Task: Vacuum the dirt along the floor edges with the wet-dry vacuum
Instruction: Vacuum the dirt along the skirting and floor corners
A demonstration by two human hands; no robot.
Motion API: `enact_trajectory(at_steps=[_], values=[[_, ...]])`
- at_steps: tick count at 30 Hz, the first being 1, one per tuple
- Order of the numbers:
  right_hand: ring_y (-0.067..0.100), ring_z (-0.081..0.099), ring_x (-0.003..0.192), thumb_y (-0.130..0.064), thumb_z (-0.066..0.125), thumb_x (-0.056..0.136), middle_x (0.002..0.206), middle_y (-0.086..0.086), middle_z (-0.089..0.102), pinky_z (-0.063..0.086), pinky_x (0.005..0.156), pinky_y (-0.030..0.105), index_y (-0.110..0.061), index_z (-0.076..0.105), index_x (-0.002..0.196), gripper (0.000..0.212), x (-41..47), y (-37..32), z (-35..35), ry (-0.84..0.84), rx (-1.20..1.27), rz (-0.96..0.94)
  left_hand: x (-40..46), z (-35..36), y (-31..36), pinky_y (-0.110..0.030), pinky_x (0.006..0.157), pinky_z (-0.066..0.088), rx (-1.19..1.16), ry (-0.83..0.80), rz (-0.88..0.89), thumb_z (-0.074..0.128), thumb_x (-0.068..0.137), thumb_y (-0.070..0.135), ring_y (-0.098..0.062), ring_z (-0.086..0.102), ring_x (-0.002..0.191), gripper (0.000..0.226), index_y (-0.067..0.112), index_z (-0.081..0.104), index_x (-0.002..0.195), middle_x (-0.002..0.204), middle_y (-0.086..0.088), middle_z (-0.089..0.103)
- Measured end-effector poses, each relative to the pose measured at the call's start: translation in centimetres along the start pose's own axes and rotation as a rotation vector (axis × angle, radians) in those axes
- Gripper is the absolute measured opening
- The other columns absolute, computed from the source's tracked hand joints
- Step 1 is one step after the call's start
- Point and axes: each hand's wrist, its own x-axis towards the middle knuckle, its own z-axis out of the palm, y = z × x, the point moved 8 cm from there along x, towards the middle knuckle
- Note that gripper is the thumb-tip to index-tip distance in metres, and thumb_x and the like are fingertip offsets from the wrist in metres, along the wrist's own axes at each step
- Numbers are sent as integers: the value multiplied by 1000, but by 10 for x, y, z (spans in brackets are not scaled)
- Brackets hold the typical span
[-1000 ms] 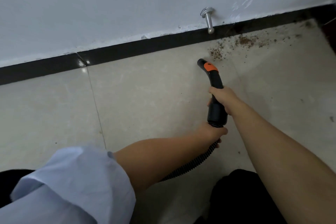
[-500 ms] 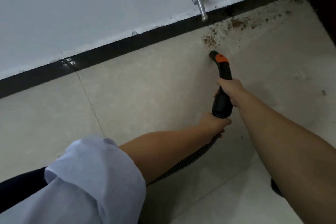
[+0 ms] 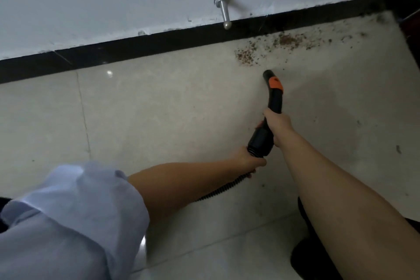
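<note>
Vacuum nozzle (image 3: 271,95), black with orange collar: centre right of frame, tip just short of the dirt (image 3: 245,57) scattered along the black baseboard (image 3: 136,45). Right hand (image 3: 276,124) grips its handle; left hand (image 3: 247,161) grips the ribbed hose (image 3: 218,193) below. Wall-mounted metal doorstop (image 3: 223,11), upper centre.

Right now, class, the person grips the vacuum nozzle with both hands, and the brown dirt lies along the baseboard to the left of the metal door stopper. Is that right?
One detail is wrong. The head view shows the brown dirt lying along the baseboard to the right of the metal door stopper, not the left. The left hand and right hand do both grip the vacuum nozzle.
</note>
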Motion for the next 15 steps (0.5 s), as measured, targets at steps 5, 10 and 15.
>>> enact_trajectory(at_steps=[5, 10, 15], values=[[17, 51, 50, -12, 55, 88, 64, 5, 52, 50, 47, 23, -8, 48, 97, 13, 7, -2, 9, -87, -16, -47, 1, -8, -1, -23, 57, 47, -10, 126, -27, 62, 88, 15, -12, 50, 62, 40, 3, 50, 124, 73, -2, 52], [15, 54, 50, -16, 56, 88, 65, 3, 56, 54, 57, 28, -8, 49, 105, 20, 23, -10, 13, -197, -72, -66, 14, -5, 5, -19, 51, 48, -57, 208, -31, 64, 87, 17, -11, 52, 58, 25, 6, 52, 106, 70, -3, 53], [15, 53, 46, -14, 56, 86, 64, 5, 56, 52, 53, 28, -10, 48, 100, 17, 42, -4, -4, -253, -102, -103, 33, 24, 5, -15, 47, 46, -73, 262, -43, 64, 88, 15, -6, 53, 50, 19, 9, 51, 100, 68, -3, 53]])
